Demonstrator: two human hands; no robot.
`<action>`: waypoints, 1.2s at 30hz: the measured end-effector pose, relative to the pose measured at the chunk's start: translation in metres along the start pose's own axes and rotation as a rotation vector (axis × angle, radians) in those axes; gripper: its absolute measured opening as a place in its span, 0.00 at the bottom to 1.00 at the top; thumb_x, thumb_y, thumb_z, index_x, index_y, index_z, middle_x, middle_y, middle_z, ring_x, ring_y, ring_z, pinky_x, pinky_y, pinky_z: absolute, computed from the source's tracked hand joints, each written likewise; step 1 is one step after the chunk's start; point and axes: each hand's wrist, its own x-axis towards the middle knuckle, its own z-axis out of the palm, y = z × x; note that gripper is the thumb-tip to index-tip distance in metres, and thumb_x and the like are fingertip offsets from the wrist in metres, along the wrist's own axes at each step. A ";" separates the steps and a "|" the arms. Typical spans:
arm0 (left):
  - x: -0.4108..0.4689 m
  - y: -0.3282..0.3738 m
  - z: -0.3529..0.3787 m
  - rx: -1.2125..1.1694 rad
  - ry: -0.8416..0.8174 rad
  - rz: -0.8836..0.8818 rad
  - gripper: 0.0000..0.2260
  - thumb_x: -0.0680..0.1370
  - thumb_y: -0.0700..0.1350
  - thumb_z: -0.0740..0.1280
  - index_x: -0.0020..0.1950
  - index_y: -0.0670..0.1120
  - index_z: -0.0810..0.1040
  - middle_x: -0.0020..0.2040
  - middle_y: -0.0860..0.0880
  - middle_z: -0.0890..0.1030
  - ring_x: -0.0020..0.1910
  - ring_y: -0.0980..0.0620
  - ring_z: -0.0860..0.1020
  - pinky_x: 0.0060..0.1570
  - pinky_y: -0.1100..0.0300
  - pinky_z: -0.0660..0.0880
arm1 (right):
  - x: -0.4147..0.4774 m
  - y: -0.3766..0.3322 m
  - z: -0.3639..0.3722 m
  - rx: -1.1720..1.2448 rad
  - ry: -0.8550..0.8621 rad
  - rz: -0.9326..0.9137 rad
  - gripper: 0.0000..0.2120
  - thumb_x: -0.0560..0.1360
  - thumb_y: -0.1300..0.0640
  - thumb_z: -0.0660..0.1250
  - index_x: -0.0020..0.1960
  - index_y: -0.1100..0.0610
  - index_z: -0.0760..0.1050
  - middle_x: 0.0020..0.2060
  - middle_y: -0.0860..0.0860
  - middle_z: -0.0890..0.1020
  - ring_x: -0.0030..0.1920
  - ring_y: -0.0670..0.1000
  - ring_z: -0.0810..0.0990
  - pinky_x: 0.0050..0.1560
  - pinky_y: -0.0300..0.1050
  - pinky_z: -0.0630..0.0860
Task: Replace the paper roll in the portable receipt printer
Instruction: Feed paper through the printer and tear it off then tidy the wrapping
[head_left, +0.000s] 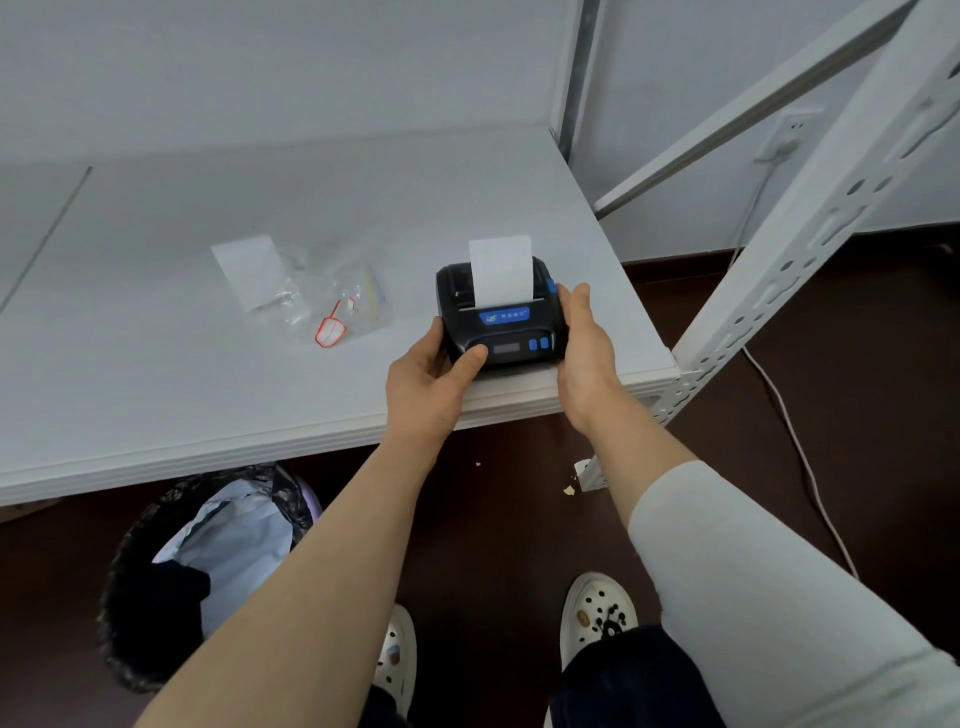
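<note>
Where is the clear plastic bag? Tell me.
In the head view the clear plastic bag lies flat on the white table, left of the receipt printer, beside a loose paper slip.

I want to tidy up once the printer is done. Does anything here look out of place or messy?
Mostly tidy. A crumpled clear plastic wrapper and a loose paper slip lie on the table left of the printer. Small scraps dot the floor. The printer sits near the table's front edge, held by the left hand and right hand.
</note>
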 end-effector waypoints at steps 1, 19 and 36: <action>0.000 -0.001 0.000 0.023 -0.002 0.011 0.18 0.75 0.37 0.67 0.65 0.43 0.74 0.54 0.52 0.81 0.48 0.70 0.78 0.55 0.72 0.73 | 0.001 0.001 0.000 -0.002 0.000 -0.007 0.20 0.79 0.40 0.45 0.41 0.40 0.75 0.43 0.44 0.80 0.50 0.43 0.76 0.68 0.48 0.66; 0.010 -0.006 0.001 0.150 0.026 0.008 0.20 0.68 0.46 0.67 0.60 0.48 0.79 0.49 0.51 0.84 0.52 0.53 0.81 0.58 0.59 0.75 | 0.004 0.003 -0.001 -0.016 0.014 -0.015 0.21 0.79 0.41 0.46 0.40 0.41 0.75 0.42 0.45 0.80 0.52 0.45 0.76 0.68 0.49 0.67; 0.013 -0.009 0.002 0.109 0.026 0.019 0.20 0.68 0.43 0.67 0.60 0.45 0.79 0.50 0.49 0.83 0.52 0.53 0.81 0.57 0.61 0.74 | 0.004 0.004 0.000 -0.049 0.026 -0.008 0.19 0.79 0.41 0.46 0.43 0.41 0.74 0.44 0.47 0.80 0.55 0.48 0.76 0.67 0.48 0.67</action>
